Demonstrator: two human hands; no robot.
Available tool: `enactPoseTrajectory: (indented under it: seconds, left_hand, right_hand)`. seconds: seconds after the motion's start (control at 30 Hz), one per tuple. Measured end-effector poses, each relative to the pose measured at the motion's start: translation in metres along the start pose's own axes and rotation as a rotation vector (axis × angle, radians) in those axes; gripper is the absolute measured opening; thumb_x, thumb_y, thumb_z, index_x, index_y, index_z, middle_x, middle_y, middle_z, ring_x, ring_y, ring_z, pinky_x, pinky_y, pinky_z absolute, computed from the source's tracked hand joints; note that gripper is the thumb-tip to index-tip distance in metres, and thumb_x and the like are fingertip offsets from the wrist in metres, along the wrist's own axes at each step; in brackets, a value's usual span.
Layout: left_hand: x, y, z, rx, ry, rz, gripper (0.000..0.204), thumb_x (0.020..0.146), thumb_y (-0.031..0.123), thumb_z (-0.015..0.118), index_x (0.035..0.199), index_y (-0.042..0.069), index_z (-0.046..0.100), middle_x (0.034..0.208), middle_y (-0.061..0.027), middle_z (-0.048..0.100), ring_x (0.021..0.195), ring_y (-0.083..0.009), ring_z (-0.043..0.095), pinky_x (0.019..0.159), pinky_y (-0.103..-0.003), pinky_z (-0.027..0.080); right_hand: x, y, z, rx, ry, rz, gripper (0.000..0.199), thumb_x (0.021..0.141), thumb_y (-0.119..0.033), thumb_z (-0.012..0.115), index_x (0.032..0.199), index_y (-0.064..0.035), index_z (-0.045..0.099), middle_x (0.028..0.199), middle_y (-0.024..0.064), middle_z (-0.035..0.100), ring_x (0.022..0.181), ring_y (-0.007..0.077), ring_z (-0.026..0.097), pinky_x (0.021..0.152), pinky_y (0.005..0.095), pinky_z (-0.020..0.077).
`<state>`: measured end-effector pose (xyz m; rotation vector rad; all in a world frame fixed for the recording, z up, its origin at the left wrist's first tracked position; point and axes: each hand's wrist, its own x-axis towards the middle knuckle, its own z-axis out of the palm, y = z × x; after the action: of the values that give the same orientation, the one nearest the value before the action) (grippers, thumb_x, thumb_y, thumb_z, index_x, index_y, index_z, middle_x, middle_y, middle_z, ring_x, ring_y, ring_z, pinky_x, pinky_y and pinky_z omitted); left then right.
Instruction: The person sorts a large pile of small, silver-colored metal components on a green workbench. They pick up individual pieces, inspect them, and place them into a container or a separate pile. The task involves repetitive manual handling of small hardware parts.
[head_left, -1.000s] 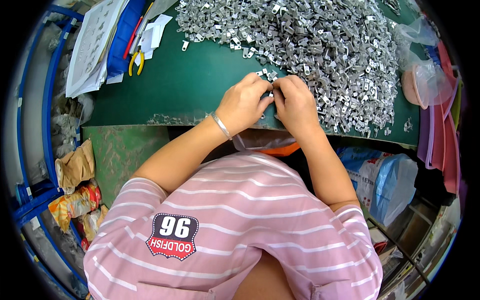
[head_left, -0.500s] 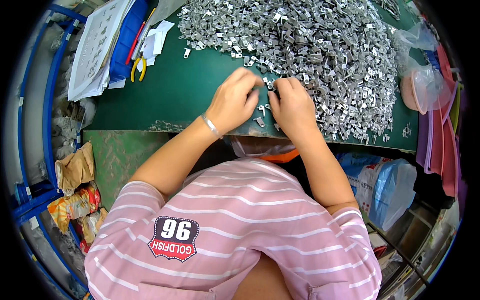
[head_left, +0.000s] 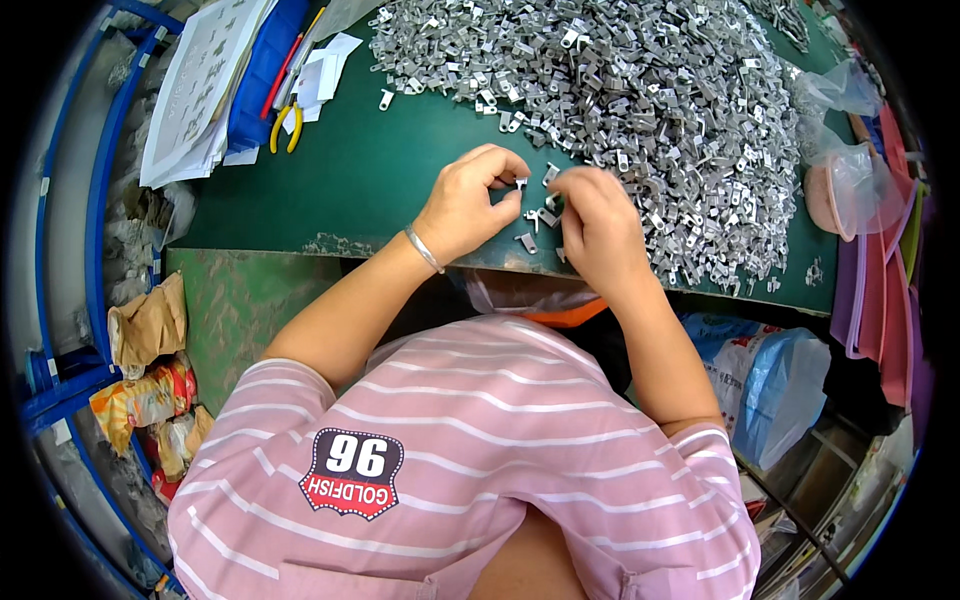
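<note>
A small silvery metal bracket (head_left: 521,183) is pinched between the thumb and index finger of my left hand (head_left: 464,203), which wears a metal bangle. My right hand (head_left: 603,228) is beside it, fingers curled and slightly blurred, at the left edge of a big heap of similar metal brackets (head_left: 690,120). A piece lies at its fingertips; whether the fingers grip it I cannot make out. Between and below the hands, several loose brackets (head_left: 527,242) lie on the green tabletop (head_left: 330,190).
Yellow-handled pliers (head_left: 286,128), a red pen (head_left: 281,77) and papers (head_left: 200,90) are at the left, by a blue tray (head_left: 262,95). To the right stands a pink plastic container (head_left: 832,190) with clear bags. Blue shelving (head_left: 97,210) is at far left.
My hands have moved apart, the right one shifting right and slightly down. The bracket in my left fingers now shows. The view has shifted slightly.
</note>
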<state>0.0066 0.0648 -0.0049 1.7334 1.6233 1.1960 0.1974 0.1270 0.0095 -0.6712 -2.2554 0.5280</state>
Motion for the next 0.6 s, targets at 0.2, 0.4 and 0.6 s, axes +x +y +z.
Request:
enactPoseTrajectory:
  seconds: [0.2, 0.4, 0.6]
  left_hand:
    - [-0.008, 0.001, -0.018, 0.126, -0.072, -0.073, 0.038, 0.079, -0.002, 0.067, 0.116, 0.004, 0.067, 0.113, -0.0082, 0.062, 0.083, -0.0186, 0.061, 0.075, -0.031, 0.053]
    - [-0.01, 0.012, -0.026, 0.184, -0.269, 0.027, 0.053, 0.075, 0.004, 0.079, 0.124, -0.001, 0.06, 0.118, -0.0113, 0.055, 0.081, -0.0207, 0.061, 0.073, -0.032, 0.054]
    - [-0.039, 0.023, 0.004, 0.125, -0.232, 0.13, 0.037, 0.076, 0.001, 0.08, 0.108, 0.001, 0.062, 0.106, -0.0124, 0.058, 0.076, -0.025, 0.064, 0.069, -0.034, 0.057]
  right_hand:
    - [0.011, 0.001, 0.005, -0.028, -0.132, 0.103, 0.029, 0.078, 0.009, 0.061, 0.105, -0.0013, 0.067, 0.104, 0.0152, 0.07, 0.096, 0.0366, 0.065, 0.084, 0.0446, 0.0545]
    - [-0.006, 0.002, 0.008, 0.158, -0.153, 0.053, 0.031, 0.087, -0.003, 0.066, 0.117, 0.0034, 0.065, 0.12, 0.0222, 0.066, 0.113, 0.04, 0.061, 0.099, 0.0449, 0.0496]
    - [-0.051, -0.01, -0.003, 0.183, -0.162, 0.0, 0.036, 0.082, -0.001, 0.074, 0.117, 0.0014, 0.064, 0.122, 0.0182, 0.064, 0.117, 0.0396, 0.059, 0.099, 0.0459, 0.0493]
